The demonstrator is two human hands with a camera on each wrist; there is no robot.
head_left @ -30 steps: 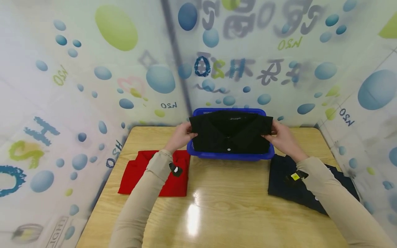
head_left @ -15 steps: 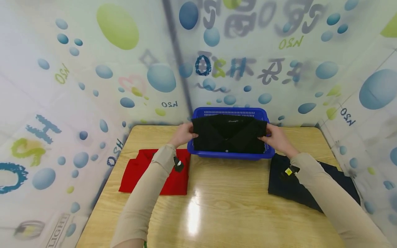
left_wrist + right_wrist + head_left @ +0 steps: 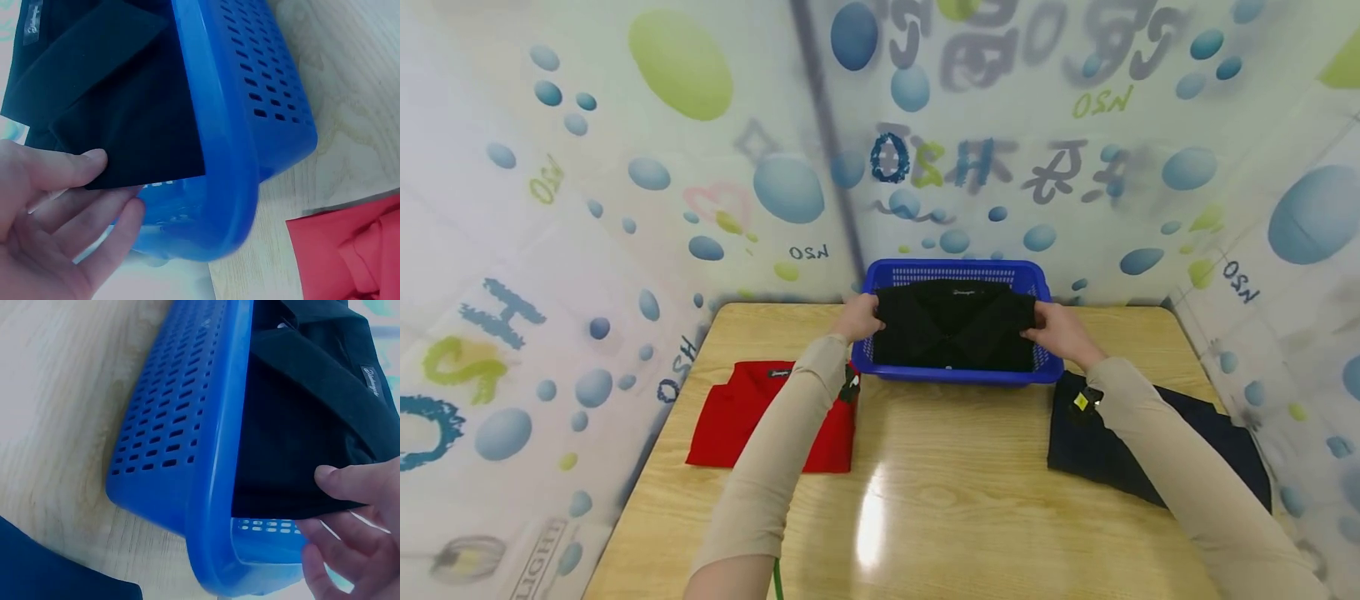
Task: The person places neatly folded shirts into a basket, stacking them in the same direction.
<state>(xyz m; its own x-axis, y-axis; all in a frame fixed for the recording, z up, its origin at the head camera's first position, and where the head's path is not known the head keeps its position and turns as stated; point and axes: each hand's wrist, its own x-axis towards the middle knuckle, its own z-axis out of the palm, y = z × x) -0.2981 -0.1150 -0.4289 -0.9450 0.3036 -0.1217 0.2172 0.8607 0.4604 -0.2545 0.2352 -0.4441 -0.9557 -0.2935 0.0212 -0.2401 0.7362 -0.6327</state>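
A folded black collared shirt (image 3: 955, 329) lies level within the rim of a blue plastic basket (image 3: 955, 376) at the back of the table. My left hand (image 3: 858, 318) pinches its left edge, thumb on top and fingers underneath, as the left wrist view shows with the hand (image 3: 69, 206) at the cloth's corner. On the opposite side my right hand (image 3: 1060, 332) pinches the right edge the same way; in the right wrist view its thumb (image 3: 344, 481) presses on the black cloth (image 3: 294, 437). The shirt's underside is hidden.
To the left lies a folded red shirt (image 3: 730, 425), partly behind the left sleeve. A folded dark navy garment (image 3: 1097, 450) lies on the right, partly under the right forearm. A patterned wall covering (image 3: 790, 192) stands close behind the wooden table (image 3: 955, 508).
Both hands have moved inward and the black shirt has gone lower into the basket, so more of the basket's back rim and sides shows. The red and navy garments have stayed put.
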